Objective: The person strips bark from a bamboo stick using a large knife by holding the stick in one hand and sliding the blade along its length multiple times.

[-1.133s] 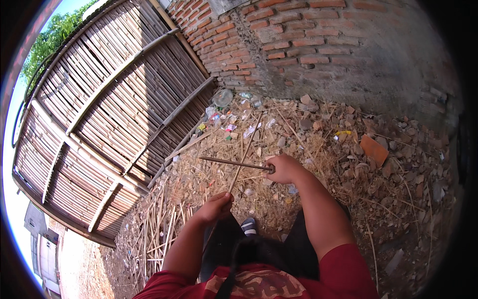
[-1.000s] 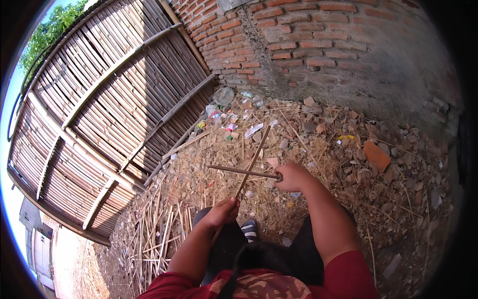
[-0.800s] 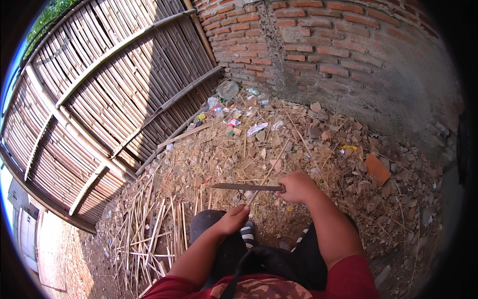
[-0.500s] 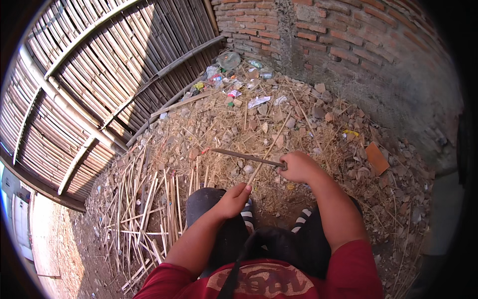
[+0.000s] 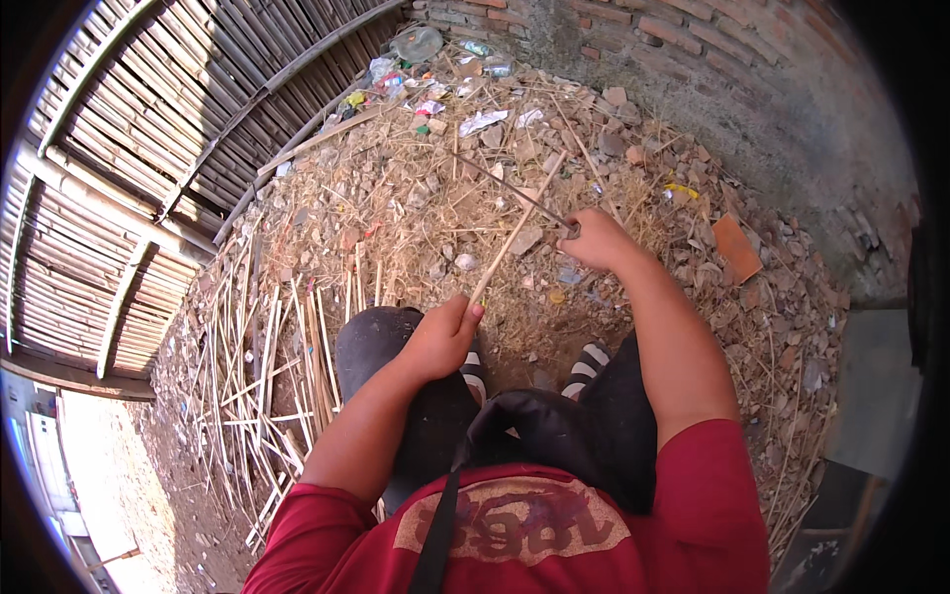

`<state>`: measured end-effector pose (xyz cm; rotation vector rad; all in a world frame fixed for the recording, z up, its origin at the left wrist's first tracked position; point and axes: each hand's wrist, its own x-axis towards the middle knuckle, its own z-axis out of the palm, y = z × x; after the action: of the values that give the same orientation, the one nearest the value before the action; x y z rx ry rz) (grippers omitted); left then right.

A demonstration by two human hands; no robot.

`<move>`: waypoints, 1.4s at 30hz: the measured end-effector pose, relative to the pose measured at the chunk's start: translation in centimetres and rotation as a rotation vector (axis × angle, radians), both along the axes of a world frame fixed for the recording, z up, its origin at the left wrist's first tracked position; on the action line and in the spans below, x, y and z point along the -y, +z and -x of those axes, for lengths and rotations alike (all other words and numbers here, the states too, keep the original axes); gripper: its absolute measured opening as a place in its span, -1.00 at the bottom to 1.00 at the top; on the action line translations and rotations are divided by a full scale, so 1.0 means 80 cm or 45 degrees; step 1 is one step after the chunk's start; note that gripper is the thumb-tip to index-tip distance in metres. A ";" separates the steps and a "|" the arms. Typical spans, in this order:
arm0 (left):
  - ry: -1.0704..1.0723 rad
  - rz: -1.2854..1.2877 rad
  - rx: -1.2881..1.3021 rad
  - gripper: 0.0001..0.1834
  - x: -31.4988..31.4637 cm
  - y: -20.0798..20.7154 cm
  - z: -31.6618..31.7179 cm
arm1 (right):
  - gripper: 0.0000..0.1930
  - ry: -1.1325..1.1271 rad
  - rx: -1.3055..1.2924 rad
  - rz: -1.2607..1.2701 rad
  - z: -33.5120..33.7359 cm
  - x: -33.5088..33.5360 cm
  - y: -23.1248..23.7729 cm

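Note:
My left hand (image 5: 442, 337), above my left knee, is closed around the near end of a thin bamboo strip (image 5: 511, 238). The strip slants away from me toward the upper right. My right hand (image 5: 598, 241) is closed on the handle of a long, narrow-bladed knife (image 5: 498, 180), most of the handle being hidden in the fist. From that fist the dark blade points up and left, crossing the strip near its far half. Whether blade and strip touch, I cannot tell.
Many split bamboo strips (image 5: 259, 361) lie on the ground to my left. Rubble and dry straw cover the ground ahead, with litter and a plastic bottle (image 5: 497, 69) farther back. A bamboo fence (image 5: 163, 99) stands at the left, a brick wall (image 5: 683, 59) behind. My sandalled feet are below.
The knife's tip has swung upward and away from me, so the blade is now more steeply tilted. The strip stays in my left hand. The whole view has shifted somewhat.

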<state>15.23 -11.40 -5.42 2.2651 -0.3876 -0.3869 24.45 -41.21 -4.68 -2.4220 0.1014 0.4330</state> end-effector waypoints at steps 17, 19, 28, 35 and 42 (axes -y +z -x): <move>-0.036 -0.127 0.021 -0.60 0.012 -0.008 0.000 | -0.67 0.132 0.027 0.170 0.006 -0.008 -0.012; -0.017 -0.080 -0.016 -0.60 0.009 -0.008 -0.001 | -0.66 0.301 0.162 0.196 0.017 -0.024 -0.004; 0.024 0.073 -0.152 -0.58 0.001 -0.017 -0.002 | -0.62 0.277 0.156 0.142 0.021 -0.038 0.004; 0.085 0.191 -0.217 -0.60 -0.002 -0.025 -0.005 | -0.63 0.139 0.129 0.008 0.002 -0.002 -0.034; 0.058 0.196 -0.267 -0.60 0.002 -0.017 -0.003 | -0.60 0.091 0.078 0.085 0.007 0.006 -0.019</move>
<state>15.45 -11.55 -6.75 2.0566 -0.2482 -0.5470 23.85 -41.70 -6.22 -2.5086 0.0029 0.3927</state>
